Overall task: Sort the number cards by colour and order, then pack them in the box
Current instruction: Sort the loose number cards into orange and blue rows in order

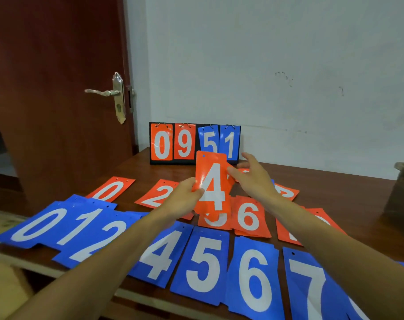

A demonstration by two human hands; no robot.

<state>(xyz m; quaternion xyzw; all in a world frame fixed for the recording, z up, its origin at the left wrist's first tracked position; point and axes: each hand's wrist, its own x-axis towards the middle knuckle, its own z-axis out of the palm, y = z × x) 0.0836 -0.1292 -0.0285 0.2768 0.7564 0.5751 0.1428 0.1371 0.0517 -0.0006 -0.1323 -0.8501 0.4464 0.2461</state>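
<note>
Plain domestic-looking room: red-brown wooden door (58, 54), metal lever handle (102, 91), scuffed white wall (265, 65), wooden table (346, 188).

Pale wall (277, 54), dark red door (46, 65), wooden table (346, 192).

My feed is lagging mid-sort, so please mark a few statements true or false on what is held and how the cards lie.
1. The left hand grips an orange 4 card. True.
2. The scoreboard at the back reads 1234. False: it reads 0951.
3. The blue 5 card lies between the blue 4 card and the blue 6 card. True.
4. The orange 6 card lies in the nearest row. False: the nearest row is blue, and the orange 6 card lies behind it.
</note>
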